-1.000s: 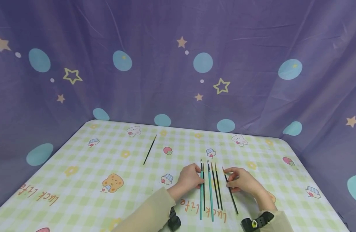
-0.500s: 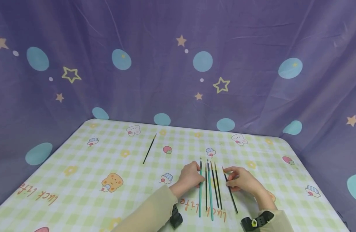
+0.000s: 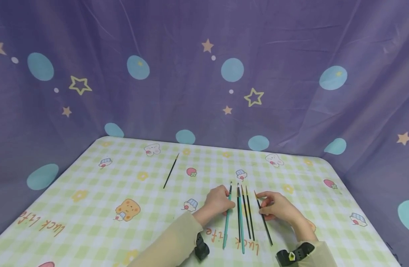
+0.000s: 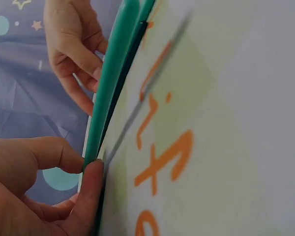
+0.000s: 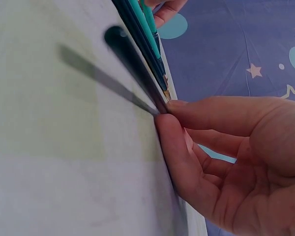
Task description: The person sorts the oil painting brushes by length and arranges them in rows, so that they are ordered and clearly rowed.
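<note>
Pinching a teal brush with left hand, black brush with right hand, either side of another teal brush. Likely spacing out; next, maybe let go softly.

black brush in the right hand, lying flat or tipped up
Tipped up, handle end raised: in the right wrist view, the black brush parts from its shadow beyond the fingers.

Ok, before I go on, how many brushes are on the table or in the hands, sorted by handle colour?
Turquoise brushes: 2, one pinched by the left hand
Dark brushes: 5, one pinched by the right hand
Total: 7
</note>
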{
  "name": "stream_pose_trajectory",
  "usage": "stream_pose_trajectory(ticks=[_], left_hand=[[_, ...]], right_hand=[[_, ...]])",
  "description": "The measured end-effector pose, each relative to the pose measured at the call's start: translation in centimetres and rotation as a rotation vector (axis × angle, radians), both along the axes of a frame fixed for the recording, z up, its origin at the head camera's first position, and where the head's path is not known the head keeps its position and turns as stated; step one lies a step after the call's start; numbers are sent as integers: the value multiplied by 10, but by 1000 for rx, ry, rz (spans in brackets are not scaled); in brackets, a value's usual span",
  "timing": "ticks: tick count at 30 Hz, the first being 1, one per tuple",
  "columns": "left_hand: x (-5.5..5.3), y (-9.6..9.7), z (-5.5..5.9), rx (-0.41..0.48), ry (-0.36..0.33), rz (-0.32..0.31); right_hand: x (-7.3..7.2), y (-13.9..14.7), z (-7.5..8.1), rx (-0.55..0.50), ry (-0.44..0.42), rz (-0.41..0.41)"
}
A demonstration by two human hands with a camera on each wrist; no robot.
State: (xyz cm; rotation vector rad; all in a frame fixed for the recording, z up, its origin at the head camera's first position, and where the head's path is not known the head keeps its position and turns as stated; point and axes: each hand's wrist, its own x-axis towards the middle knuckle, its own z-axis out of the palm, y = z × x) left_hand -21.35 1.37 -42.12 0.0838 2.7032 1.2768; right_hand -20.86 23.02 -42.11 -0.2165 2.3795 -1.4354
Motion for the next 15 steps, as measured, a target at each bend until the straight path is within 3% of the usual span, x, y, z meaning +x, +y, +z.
stream_pose_trajectory(ticks=[5, 15], left_hand=[[-2, -4, -1, 80, -35, -1], [-5, -16, -2, 355, -190, -36]], right_hand=[[0, 0, 1, 3, 5, -2], [-1, 0, -1, 16, 0, -15]])
